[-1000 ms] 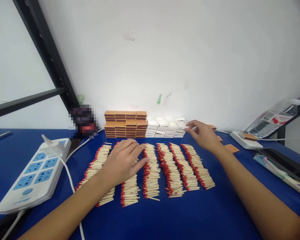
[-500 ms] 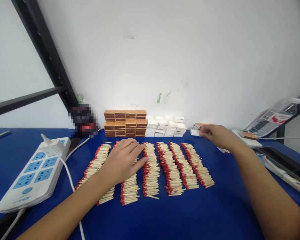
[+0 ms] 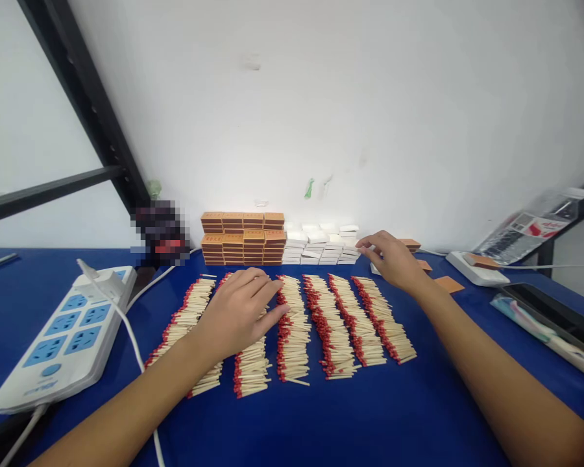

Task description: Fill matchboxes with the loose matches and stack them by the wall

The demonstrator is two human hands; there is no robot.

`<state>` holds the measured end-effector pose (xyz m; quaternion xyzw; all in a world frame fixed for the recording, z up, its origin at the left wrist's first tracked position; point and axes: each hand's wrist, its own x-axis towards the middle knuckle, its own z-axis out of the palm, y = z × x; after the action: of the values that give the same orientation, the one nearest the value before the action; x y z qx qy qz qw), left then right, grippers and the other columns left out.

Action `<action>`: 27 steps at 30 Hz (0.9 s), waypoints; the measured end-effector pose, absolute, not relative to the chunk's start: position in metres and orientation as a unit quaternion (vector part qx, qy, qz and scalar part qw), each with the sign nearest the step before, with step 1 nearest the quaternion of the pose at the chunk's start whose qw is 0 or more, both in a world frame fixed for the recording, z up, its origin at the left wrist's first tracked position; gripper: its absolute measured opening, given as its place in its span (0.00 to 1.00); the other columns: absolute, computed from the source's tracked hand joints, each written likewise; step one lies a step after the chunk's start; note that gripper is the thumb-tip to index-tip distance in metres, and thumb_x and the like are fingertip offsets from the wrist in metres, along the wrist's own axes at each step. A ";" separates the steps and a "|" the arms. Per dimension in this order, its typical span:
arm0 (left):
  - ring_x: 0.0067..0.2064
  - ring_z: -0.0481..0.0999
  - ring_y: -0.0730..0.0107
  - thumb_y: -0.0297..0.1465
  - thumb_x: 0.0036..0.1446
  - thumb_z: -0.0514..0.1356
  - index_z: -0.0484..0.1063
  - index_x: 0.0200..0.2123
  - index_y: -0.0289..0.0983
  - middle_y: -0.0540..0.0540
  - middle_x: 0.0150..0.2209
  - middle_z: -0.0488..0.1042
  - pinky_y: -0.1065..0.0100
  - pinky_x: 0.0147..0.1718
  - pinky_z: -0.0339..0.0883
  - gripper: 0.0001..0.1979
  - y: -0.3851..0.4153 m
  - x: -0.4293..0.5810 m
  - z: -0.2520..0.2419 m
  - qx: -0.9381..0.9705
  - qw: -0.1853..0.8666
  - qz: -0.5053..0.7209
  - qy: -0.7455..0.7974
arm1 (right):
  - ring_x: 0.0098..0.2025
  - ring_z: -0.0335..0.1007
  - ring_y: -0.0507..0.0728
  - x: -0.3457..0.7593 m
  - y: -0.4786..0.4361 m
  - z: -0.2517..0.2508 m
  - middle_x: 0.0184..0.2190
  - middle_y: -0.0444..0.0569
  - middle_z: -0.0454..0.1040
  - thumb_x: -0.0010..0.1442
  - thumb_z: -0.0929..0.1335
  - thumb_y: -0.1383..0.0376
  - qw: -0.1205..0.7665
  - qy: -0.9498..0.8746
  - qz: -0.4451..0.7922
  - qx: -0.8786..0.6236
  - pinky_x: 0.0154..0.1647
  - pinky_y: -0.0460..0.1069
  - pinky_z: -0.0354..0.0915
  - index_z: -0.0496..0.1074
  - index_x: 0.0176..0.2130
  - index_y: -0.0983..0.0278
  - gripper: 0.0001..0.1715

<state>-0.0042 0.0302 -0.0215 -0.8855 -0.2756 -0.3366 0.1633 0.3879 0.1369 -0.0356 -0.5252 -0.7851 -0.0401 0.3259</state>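
Over the rows of red-tipped matches (image 3: pixel 292 331), my left hand (image 3: pixel 246 308) lies with its fingers stretched out, holding nothing; it covers part of the second and third rows. My right hand (image 3: pixel 392 256) reaches the right end of the stacked white inner matchbox trays (image 3: pixel 321 245). Its thumb and fingers are apart, and nothing shows between them. Whether the fingertips touch the stack I cannot tell. To the left of the trays stands a block of orange-brown matchbox sleeves (image 3: pixel 243 240). Behind my right hand, partly hidden, are another white piece and an orange box (image 3: pixel 409 244).
A white power strip (image 3: pixel 73 344) with a cable lies at the left. On the right are a flat orange piece (image 3: pixel 449 284), a white adapter (image 3: pixel 479 272), a black phone-like slab (image 3: pixel 555 318) and a clear plastic bottle (image 3: pixel 530 230). A white wall rises behind.
My right hand has moved left, from the loose pieces at the right to the end of the white tray stack. A flat orange piece is now uncovered. My left hand has stayed put.
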 end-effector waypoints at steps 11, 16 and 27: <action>0.49 0.78 0.53 0.37 0.70 0.62 0.73 0.51 0.34 0.41 0.43 0.81 0.52 0.48 0.76 0.13 0.029 -0.004 -0.021 -0.890 0.152 -0.324 -0.284 | 0.39 0.74 0.62 0.386 0.137 -0.037 0.46 0.55 0.73 0.72 0.63 0.59 0.302 -0.792 -0.067 -0.527 0.41 0.57 0.69 0.76 0.43 0.60 0.13; 0.49 0.78 0.53 0.36 0.69 0.63 0.74 0.51 0.33 0.40 0.43 0.81 0.53 0.49 0.76 0.13 0.030 -0.004 -0.022 -0.891 0.152 -0.322 -0.281 | 0.39 0.75 0.61 0.388 0.135 -0.033 0.49 0.56 0.74 0.74 0.60 0.61 0.270 -0.788 -0.123 -0.540 0.38 0.55 0.67 0.75 0.47 0.61 0.16; 0.49 0.79 0.53 0.36 0.70 0.63 0.74 0.51 0.34 0.40 0.43 0.81 0.53 0.48 0.75 0.13 0.031 -0.004 -0.021 -0.893 0.153 -0.315 -0.283 | 0.36 0.76 0.61 0.379 0.130 -0.032 0.53 0.57 0.73 0.75 0.59 0.59 0.227 -0.789 -0.141 -0.553 0.36 0.56 0.69 0.75 0.53 0.62 0.19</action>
<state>-0.0040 0.0306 -0.0214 -0.8929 -0.2832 -0.3149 0.1528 0.3791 0.1302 -0.0316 -0.5531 -0.7893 -0.1410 0.2265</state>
